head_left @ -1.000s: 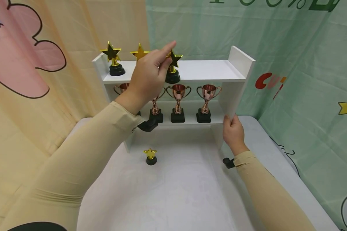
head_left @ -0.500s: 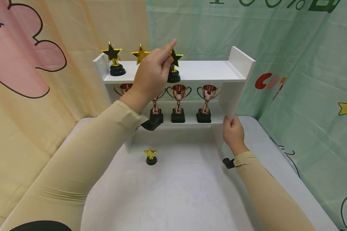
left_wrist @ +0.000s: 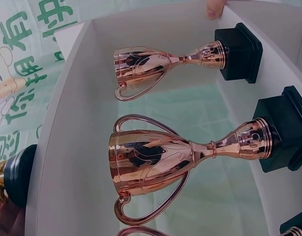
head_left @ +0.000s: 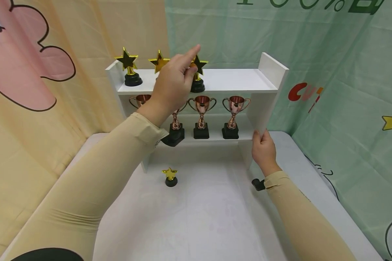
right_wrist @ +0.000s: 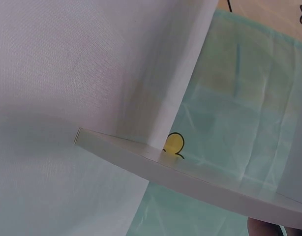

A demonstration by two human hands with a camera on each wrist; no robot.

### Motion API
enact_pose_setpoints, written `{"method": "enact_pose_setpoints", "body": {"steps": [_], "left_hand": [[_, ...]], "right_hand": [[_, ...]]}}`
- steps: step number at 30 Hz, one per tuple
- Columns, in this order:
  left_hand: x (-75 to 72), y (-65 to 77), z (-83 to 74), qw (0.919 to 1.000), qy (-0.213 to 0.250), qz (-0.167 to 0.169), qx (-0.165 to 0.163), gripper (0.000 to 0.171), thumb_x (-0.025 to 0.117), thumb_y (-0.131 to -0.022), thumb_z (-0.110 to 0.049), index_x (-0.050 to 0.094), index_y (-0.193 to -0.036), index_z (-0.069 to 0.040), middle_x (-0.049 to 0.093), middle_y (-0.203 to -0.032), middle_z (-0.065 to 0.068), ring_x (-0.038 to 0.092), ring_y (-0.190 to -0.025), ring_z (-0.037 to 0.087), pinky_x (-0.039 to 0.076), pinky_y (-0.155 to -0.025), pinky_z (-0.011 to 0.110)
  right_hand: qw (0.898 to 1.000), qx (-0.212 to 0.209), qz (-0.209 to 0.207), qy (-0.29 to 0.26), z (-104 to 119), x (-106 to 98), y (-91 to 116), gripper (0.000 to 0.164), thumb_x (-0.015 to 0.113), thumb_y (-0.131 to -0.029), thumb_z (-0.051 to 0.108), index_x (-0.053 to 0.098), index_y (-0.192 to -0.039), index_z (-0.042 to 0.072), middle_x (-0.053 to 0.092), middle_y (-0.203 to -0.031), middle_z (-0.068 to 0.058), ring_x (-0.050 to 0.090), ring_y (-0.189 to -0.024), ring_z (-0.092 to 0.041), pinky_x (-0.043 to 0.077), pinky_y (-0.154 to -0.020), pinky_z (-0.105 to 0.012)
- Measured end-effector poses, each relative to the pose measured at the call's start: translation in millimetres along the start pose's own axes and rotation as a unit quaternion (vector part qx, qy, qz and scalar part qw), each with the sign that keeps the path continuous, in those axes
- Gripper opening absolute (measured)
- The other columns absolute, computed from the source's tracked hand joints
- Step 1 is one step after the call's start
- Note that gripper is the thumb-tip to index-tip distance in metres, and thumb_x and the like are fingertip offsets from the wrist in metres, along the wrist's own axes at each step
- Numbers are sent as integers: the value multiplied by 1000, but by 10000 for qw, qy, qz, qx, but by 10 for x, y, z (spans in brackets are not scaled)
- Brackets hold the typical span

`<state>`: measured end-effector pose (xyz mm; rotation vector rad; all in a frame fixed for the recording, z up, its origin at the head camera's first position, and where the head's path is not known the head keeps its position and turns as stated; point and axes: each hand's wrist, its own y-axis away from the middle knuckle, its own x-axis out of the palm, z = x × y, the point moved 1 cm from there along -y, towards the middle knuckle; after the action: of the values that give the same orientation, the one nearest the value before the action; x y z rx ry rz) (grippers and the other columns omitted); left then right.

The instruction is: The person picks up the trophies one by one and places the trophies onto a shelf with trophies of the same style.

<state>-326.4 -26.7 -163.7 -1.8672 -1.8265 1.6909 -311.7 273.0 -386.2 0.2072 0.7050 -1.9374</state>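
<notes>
In the head view my left hand [head_left: 174, 79] pinches a gold star trophy [head_left: 199, 65] over the top board of a white shelf [head_left: 232, 81]. The left wrist view shows that trophy's round black base [left_wrist: 20, 174] at the board's edge; whether it touches the board I cannot tell. My right hand [head_left: 264, 150] grips the shelf's right side panel, thumb in front; only its fingertips [right_wrist: 264, 228] enter the right wrist view. Two more star trophies stand on the top board, one at the left end [head_left: 127, 65], another [head_left: 159, 61] partly hidden behind my left hand.
Several copper two-handled cups, such as the rightmost cup [head_left: 235, 116], stand on the middle board. A smaller star trophy [head_left: 171, 177] stands on the white tabletop [head_left: 199, 217] before the shelf. Printed curtains [head_left: 330, 72] enclose the back and sides.
My left hand has shifted slightly to the right with the star trophy. My right hand stays on the side panel.
</notes>
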Motion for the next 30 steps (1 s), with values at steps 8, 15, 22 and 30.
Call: {"method": "enact_pose_setpoints", "body": {"steps": [8,15,22,30], "left_hand": [[3,-14,-44,9996,-163,91,-208,53,48,-113,-22,38,-165,-28,60,-147,9,60,-107,19,50,-97,32],[8,-25,-52,9993,-270,102,-256,53,49,-113,-22,39,-164,-28,62,-145,9,60,-109,20,49,-97,33],[25,-38,-56,9991,-311,90,-259,52,48,-113,-21,40,-164,-27,63,-144,9,61,-116,22,49,-100,34],[24,-44,-66,9983,-407,151,-386,53,47,-113,-22,37,-165,-31,62,-145,7,60,-119,20,49,-102,32]], "right_hand": [[10000,-13,-5,-30,-4,3,0,49,38,-114,39,53,-149,9,60,-147,-22,58,-128,-39,45,-109,-62],[10000,17,34,-33,6,4,6,48,37,-114,39,54,-146,8,61,-144,-22,57,-123,-38,45,-105,-59],[10000,17,30,-24,-5,3,7,49,37,-114,39,54,-146,6,61,-143,-23,57,-118,-38,46,-99,-57],[10000,-2,9,-66,-9,7,2,48,38,-114,38,54,-146,6,62,-143,-23,57,-120,-37,45,-102,-58]]}}
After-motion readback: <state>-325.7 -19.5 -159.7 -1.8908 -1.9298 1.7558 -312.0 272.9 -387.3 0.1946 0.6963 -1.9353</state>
